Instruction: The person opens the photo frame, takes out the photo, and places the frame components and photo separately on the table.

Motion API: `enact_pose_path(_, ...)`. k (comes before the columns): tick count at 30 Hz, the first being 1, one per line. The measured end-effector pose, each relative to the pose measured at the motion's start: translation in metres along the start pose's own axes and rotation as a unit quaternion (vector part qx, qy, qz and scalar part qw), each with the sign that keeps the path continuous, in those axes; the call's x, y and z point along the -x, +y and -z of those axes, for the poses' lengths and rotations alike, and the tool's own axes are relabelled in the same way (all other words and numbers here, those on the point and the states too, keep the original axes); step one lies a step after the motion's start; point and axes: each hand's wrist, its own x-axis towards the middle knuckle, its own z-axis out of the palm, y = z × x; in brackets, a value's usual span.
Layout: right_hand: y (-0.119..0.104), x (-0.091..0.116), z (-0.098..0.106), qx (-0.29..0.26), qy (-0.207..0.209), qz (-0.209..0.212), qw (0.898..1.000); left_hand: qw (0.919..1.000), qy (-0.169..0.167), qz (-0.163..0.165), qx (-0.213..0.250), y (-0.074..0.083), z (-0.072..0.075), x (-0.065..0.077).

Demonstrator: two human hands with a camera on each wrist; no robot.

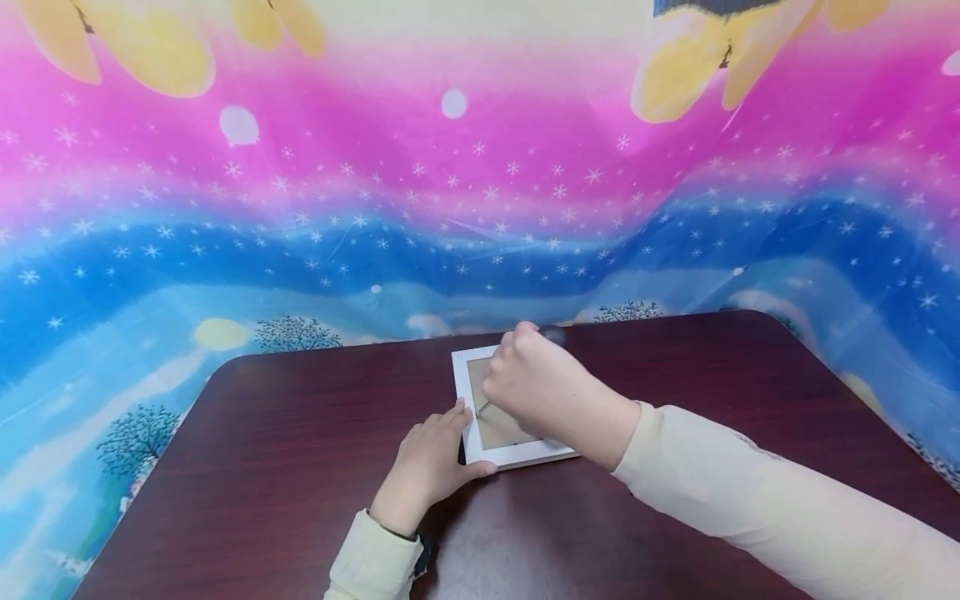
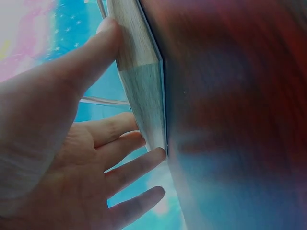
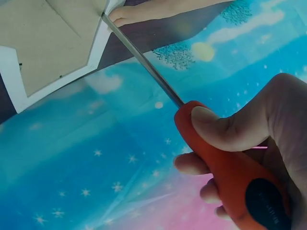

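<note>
A white picture frame (image 1: 531, 453) lies on the table with its brown backing board (image 1: 501, 429) facing up. My left hand (image 1: 426, 460) rests at its near left corner, fingers extended along the left side and thumb at the front edge. In the left wrist view those fingers are nearly straight against the frame's wood-grain side (image 2: 144, 91). My right hand (image 1: 543, 392) grips a screwdriver (image 3: 218, 160) by its orange and black handle, thumb along it. The metal shaft (image 3: 144, 61) slants down, its tip at the inner edge of the border, close to the left fingertips.
The dark reddish-brown table (image 1: 300, 508) has rounded far corners. Behind and beside it hangs a pink and blue cloth (image 1: 420, 183) printed with snowflakes and trees. A dark band (image 1: 423, 557) shows at the left wrist.
</note>
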Motion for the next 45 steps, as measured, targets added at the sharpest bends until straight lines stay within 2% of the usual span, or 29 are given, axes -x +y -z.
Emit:
enact_pose_path(5, 0.011, 0.015, -0.012, -0.106, 0.009, -0.063, 0.992, 0.9999, 0.010, -0.010, -0.004, 0.001, -0.001, 0.000)
enact_pose_path(8, 0.016, 0.024, -0.021, -0.143, 0.011, -0.092, 0.985, 0.9999, 0.003, -0.010, -0.004, 0.002, -0.001, -0.001)
enact_pose_path(14, 0.014, 0.044, -0.033, -0.163, 0.055, -0.143, 0.975, 0.9999, -0.007, -0.006, -0.003, 0.003, -0.002, -0.003)
enact_pose_path(22, 0.001, 0.068, -0.039, -0.210, 0.072, -0.215, 0.951, 0.9999, -0.009, -0.005, 0.002, 0.002, -0.002, -0.004)
enact_pose_path(31, 0.000, 0.085, -0.053, -0.282, 0.030, -0.252, 0.925, 0.9998, -0.015, -0.001, 0.008, 0.000, 0.000, -0.002)
enact_pose_path(41, 0.000, 0.099, -0.071, -0.305, 0.021, -0.294, 0.906, 0.9994, -0.030, 0.003, 0.017, -0.003, 0.001, 0.000)
enact_pose_path(45, 0.003, 0.104, -0.080, -0.310, 0.026, -0.301, 0.901, 0.9992, -0.036, 0.001, 0.017, -0.004, 0.002, 0.000)
